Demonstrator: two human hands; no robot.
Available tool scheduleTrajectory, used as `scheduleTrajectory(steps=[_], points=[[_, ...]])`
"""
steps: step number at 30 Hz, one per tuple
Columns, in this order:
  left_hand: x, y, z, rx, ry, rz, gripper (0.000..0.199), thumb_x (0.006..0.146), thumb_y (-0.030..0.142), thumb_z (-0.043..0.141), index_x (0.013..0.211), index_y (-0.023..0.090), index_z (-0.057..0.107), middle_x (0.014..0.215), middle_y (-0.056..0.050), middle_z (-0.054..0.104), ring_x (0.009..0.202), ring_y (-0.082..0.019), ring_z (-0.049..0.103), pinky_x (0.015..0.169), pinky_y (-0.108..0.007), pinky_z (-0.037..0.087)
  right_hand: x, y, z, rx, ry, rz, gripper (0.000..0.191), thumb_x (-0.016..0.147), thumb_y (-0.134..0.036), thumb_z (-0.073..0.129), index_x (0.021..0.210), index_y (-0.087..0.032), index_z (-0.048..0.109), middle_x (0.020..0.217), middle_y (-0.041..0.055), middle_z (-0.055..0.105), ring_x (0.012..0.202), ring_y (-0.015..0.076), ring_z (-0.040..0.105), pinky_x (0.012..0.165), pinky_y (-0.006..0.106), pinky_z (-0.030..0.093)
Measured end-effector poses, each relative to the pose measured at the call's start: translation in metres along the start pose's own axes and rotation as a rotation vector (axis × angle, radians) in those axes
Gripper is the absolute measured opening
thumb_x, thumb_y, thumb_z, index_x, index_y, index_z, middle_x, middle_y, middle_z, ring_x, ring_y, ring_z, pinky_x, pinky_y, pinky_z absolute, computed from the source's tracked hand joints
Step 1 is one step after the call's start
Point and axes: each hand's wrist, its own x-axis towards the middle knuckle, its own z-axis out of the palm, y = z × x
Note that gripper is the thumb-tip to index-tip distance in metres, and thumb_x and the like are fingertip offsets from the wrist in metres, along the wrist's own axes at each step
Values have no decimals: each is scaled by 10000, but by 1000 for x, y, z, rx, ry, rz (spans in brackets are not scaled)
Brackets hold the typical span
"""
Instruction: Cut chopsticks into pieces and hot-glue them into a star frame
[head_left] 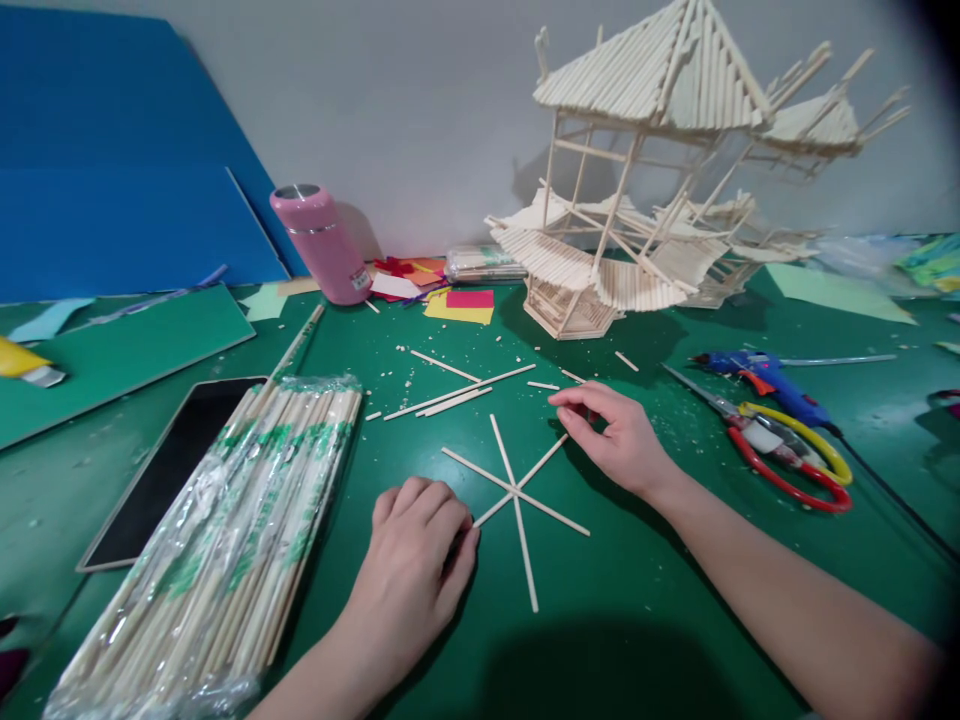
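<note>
Three thin wooden sticks [515, 490] lie crossed at their middles on the green table, like a six-pointed star. My left hand [420, 545] rests beside the lower-left end of one stick, with curled fingers and the thumb brought in close to that tip. At the opposite, upper-right end hovers my right hand [619, 440], its thumb and forefinger bent and slightly apart, with nothing visible between them. Behind the star are several loose sticks [457, 400] and cut pieces. A plastic-wrapped bundle of sticks [217, 540] lies left of my left hand.
Scissors [787, 460] and a blue glue gun [772, 380] lie at the right, with a cord running off. A stick-built pavilion model [600, 260] stands behind. At the left are a pink flask [326, 245], a dark tablet [172, 470] and a green board [127, 365].
</note>
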Motion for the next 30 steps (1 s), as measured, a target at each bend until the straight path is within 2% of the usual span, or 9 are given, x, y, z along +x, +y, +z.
scheduleTrajectory(steps=[8, 11, 15, 16, 19, 21, 23, 26, 30], points=[[1, 1, -3, 75, 34, 2, 171, 805, 229, 409, 669, 185, 502, 666, -10, 497, 701, -172, 440, 669, -345, 320, -3, -14, -36, -51, 63, 27, 190, 822, -209, 468, 972, -199, 584, 861, 42, 574, 728, 145, 544, 646, 284, 462], [1, 0, -3, 119, 40, 29, 168, 798, 233, 414, 669, 187, 511, 664, -13, 504, 691, -173, 445, 662, -343, 320, -35, -43, -47, -186, -20, 18, 293, 823, -226, 470, 1111, -233, 528, 1028, 69, 570, 893, 195, 555, 750, 335, 472], [1, -1, -2, 150, 57, 39, 169, 794, 230, 425, 656, 187, 513, 652, -10, 505, 683, -178, 457, 665, -341, 318, -98, -72, -27, -295, -217, -187, 474, 818, -253, 484, 1280, -287, 382, 1116, 32, 605, 1023, 203, 552, 800, 302, 490], [1, -1, -1, 149, 62, 35, 168, 791, 226, 430, 651, 186, 513, 648, -9, 505, 683, -178, 460, 665, -339, 318, -111, -73, -21, -329, -208, -219, 492, 842, -238, 455, 1312, -305, 324, 1075, 2, 636, 989, 175, 579, 777, 273, 502], [1, -3, -2, 133, 70, 40, 161, 787, 218, 437, 647, 187, 512, 645, -8, 506, 683, -177, 465, 661, -328, 321, -135, -57, -20, -458, -445, -323, 583, 853, -201, 405, 1380, -220, 155, 1230, 37, 527, 1107, 197, 505, 878, 322, 454], [1, -4, -3, 130, 68, 56, 162, 790, 218, 434, 649, 187, 506, 645, -7, 505, 685, -177, 468, 661, -323, 324, -139, -36, -37, -531, -519, -211, 736, 798, -447, 460, 1388, -166, 120, 1354, 98, 357, 1211, 281, 370, 950, 435, 378], [0, -5, -3, 131, 61, 76, 169, 798, 220, 423, 655, 186, 505, 646, -7, 503, 688, -176, 471, 663, -322, 328, -139, -16, -58, -637, -474, -73, 820, 768, -516, 468, 1390, -150, 78, 1410, 117, 225, 1262, 324, 250, 977, 522, 300], [1, -5, -2, 125, 55, 90, 182, 806, 220, 405, 658, 184, 506, 646, -6, 500, 685, -171, 468, 667, -325, 333, -133, -2, -76, -740, -356, 76, 757, 807, -453, 447, 1392, -175, 55, 1434, 96, 163, 1286, 305, 190, 982, 520, 292], [2, -5, -2, 108, 44, 80, 186, 800, 210, 409, 644, 184, 506, 639, -3, 495, 670, -165, 458, 666, -328, 337, -119, -21, -56, -623, -450, 10, 777, 806, -476, 434, 1393, -155, 38, 1442, 104, 109, 1302, 299, 119, 1014, 517, 232]])
